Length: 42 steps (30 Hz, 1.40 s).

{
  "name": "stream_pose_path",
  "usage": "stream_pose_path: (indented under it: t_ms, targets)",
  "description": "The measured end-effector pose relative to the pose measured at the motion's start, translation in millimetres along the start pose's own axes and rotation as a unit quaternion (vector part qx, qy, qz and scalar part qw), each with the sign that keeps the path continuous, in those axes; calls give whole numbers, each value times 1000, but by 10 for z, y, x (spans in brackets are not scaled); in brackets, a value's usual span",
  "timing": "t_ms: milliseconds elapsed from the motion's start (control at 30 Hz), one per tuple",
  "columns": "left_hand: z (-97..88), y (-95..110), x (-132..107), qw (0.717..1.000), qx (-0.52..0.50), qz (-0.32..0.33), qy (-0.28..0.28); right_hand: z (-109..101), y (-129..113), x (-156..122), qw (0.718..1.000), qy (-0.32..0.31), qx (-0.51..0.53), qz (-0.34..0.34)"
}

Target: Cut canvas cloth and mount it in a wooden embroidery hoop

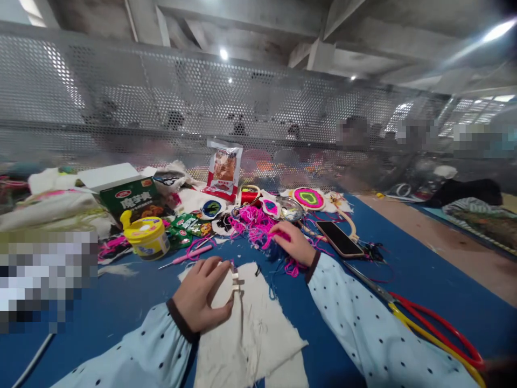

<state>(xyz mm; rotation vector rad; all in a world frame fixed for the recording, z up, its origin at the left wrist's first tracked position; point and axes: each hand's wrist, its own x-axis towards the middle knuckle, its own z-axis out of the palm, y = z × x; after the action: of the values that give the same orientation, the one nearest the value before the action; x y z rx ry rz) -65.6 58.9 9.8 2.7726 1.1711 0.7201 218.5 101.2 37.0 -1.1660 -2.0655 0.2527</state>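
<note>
My left hand (204, 293) lies curled over a small pale embroidery hoop (231, 284) set on a piece of cream cloth (252, 328) on the blue table (407, 275). Its fingers wrap the hoop's rim. My right hand (293, 242) reaches forward into a tangle of pink yarn (254, 222), fingers bent down on the strands. A pink-handled punch needle (188, 256) lies just beyond my left hand.
A black phone (343, 238) lies right of my right hand. Red-and-yellow scissors (428, 320) rest at the right. A yellow tub (147, 237), green box (131, 198), snack bag (223, 170) and finished pink-green pieces (309, 198) crowd the back. A perforated metal screen (161, 108) closes the far side.
</note>
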Motion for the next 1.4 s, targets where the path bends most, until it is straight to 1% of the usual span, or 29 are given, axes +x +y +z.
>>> stream_pose_path:
  t_ms: [100,167,233,300,333,400,500,567,667,700,767,967,1167,1300,1400]
  targets:
    - [-15,-8,-11,1000,6,-5,-7,-125,132,33,998,46,14,30]
    - [-22,-9,-22,1000,9,-2,-9,-176,230,28,995,73,-14,59]
    - [-29,-6,-30,1000,9,4,-10,-210,317,6,988,92,-75,96]
    - [-38,-1,-35,1000,7,8,-14,-230,362,-20,977,78,-158,120]
    - [-43,2,-35,1000,6,7,-15,-230,356,-29,970,64,-200,119]
    - [-51,5,-34,1000,7,6,-18,-202,280,-40,959,51,-264,90]
    - [-60,9,-31,1000,9,4,-19,-63,42,-44,957,49,-285,17]
    - [-63,12,-29,1000,9,6,-16,83,-123,-57,963,4,-269,-24]
    - [-61,12,-27,1000,8,10,-13,307,-266,-98,956,-99,-266,-75]
    - [-59,11,-26,1000,9,11,-11,365,-280,-113,952,-123,-270,-77]
    - [-52,7,-23,1000,12,8,-2,441,-275,-139,946,-144,-283,-65]
    - [-37,-14,-11,1000,10,-1,22,454,-215,-166,947,-131,-293,-16]
    - [-64,-33,-15,1000,8,8,3,496,-230,-176,946,-132,-289,-68]
    - [-68,-41,-23,1000,11,8,6,507,-237,-177,944,-130,-292,-83]
    - [-68,-44,-30,1000,11,6,4,484,-247,-172,948,-121,-277,-98]
